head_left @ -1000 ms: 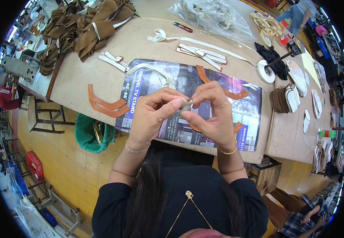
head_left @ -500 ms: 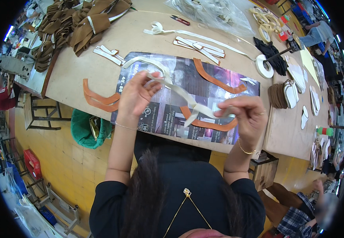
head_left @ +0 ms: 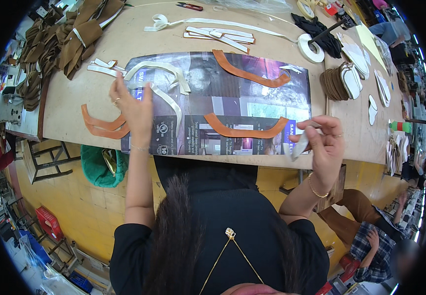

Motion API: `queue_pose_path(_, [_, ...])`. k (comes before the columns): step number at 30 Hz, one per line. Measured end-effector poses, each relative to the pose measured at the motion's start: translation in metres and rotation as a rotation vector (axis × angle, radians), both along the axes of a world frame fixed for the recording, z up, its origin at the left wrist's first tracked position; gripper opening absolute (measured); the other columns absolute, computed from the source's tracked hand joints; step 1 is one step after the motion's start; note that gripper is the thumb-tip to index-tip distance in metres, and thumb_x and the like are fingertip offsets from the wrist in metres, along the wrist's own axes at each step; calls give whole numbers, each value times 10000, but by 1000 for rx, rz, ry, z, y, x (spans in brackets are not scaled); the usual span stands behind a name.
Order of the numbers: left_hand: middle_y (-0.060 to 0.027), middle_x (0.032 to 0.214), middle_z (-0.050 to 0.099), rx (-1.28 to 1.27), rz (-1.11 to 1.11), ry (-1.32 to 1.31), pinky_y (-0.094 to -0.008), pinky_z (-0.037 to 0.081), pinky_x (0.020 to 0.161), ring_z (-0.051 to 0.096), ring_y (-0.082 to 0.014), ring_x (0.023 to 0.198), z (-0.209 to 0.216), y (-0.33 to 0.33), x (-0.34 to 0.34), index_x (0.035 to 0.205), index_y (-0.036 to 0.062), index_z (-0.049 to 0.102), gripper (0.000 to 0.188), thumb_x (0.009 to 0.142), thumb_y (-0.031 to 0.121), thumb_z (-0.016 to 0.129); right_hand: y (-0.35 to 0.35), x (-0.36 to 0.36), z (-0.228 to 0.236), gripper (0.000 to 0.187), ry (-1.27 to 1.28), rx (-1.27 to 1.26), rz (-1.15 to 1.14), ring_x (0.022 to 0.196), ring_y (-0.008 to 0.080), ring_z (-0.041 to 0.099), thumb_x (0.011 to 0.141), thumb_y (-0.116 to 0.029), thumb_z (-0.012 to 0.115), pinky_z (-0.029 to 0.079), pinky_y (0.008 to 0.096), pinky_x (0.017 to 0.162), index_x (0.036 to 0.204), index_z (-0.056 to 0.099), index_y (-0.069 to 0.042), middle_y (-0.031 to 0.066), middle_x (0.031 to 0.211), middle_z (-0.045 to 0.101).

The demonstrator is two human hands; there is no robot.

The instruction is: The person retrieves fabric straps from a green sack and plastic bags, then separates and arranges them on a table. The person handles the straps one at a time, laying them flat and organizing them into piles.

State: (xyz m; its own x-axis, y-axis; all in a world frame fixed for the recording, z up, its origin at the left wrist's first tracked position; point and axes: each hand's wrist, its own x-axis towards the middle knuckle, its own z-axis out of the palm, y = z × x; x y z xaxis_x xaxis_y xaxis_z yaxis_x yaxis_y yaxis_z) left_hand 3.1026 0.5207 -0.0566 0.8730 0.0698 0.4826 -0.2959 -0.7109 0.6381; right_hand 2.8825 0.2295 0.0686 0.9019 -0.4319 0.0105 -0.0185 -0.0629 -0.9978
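Observation:
My left hand [head_left: 133, 115] is over the left end of a dark printed sheet [head_left: 203, 98], thumb and forefinger apart. Between them passes the end of a curved white strip [head_left: 174, 105] lying on the sheet; I cannot tell whether the fingertips touch it. Above it lie more curved white strips [head_left: 161, 65]. My right hand [head_left: 327, 142], raised at the sheet's near right corner, pinches a small bent whitish piece [head_left: 300, 144]. One curved orange-brown strip [head_left: 245, 132] rests along the near edge, another [head_left: 247, 73] farther back. More orange-brown strips [head_left: 102, 129] stick out at the left.
White straight strips [head_left: 220, 35] and a white tape roll [head_left: 311, 48] lie farther back, near red-handled snips [head_left: 190, 6]. Brown pieces [head_left: 83, 34] are heaped far left; stacked brown and white pieces [head_left: 343, 81] stand right. A green-lined bin [head_left: 97, 167] is below the table edge.
My hands have moved apart, left hand to the left, right hand slightly right. The long white strip held between them now lies on the sheet; the right hand holds a small piece.

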Motion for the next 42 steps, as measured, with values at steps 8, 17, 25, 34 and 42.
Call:
queue_pose_path(8, [-109,1181,630,-136,-1412,700,-376,424,992,600,-226,1095,40,-76,-71,1071,58,695,360,833,323,745,31,23,-9,341,-210,116,34,792,223,704,948,-13,569,595,273,671,1259,430,-11,184,1014,656])
queue_pose_path(17, [-51,752,678,-419,-975,1364,-203,453,591,639,-89,681,17,-48,-75,896,-7,684,174,816,122,769,-10,-20,-64,291,-31,113,-227,903,229,696,938,-55,611,615,287,713,1199,496,3,174,1049,665])
queue_pose_path(25, [-82,857,676,-778,-777,1168,-207,492,627,629,-96,709,-5,-45,-91,879,35,586,172,843,95,742,-4,-45,-110,390,129,306,-243,898,175,677,874,-11,688,575,266,760,1216,501,8,158,1073,659])
queue_pose_path(34, [-164,1091,591,-1014,-702,1004,-324,584,775,668,-218,954,-7,-69,-101,1345,49,350,564,877,-11,660,-5,-29,-119,578,150,362,-268,847,109,647,832,21,721,546,241,769,1348,459,30,102,1076,643])
queue_pose_path(42, [-162,1079,527,-926,-696,930,-322,602,755,670,-232,929,7,-80,-106,1470,98,194,763,869,-51,642,-3,-23,-123,272,198,501,-185,825,143,673,877,-51,700,571,259,705,1101,562,17,107,984,674])
